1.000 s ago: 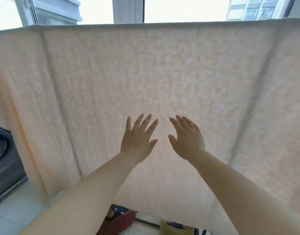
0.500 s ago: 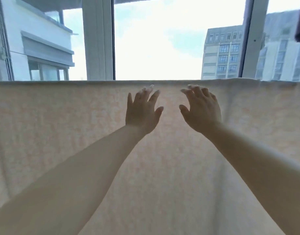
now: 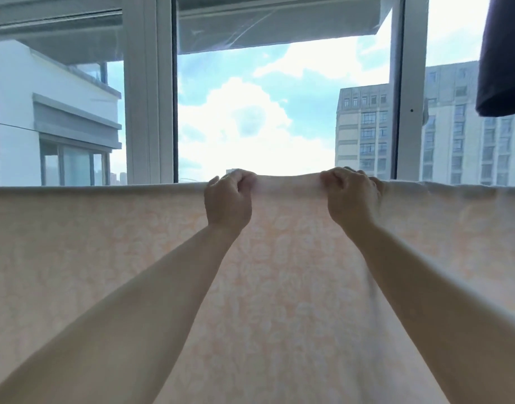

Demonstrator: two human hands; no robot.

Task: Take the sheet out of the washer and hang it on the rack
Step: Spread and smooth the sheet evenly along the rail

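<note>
Vs 0.5 s ago: both hands no longer flat w/ spread fingers, left hand [image 3: 227, 199] & right hand [image 3: 350, 198] now curled, pinching top fold of sheet [image 3: 279, 272], fold lifted betw. them, long axis horizontal left-right, sheet draped below window frame [image 3: 148, 91], hanging downward.

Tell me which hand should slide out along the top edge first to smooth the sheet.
Left, probably. Both the left hand and right hand grip the sheet at its top edge. The edge on the left runs bare to the frame's side; on the right a dark garment hangs above it.
</note>
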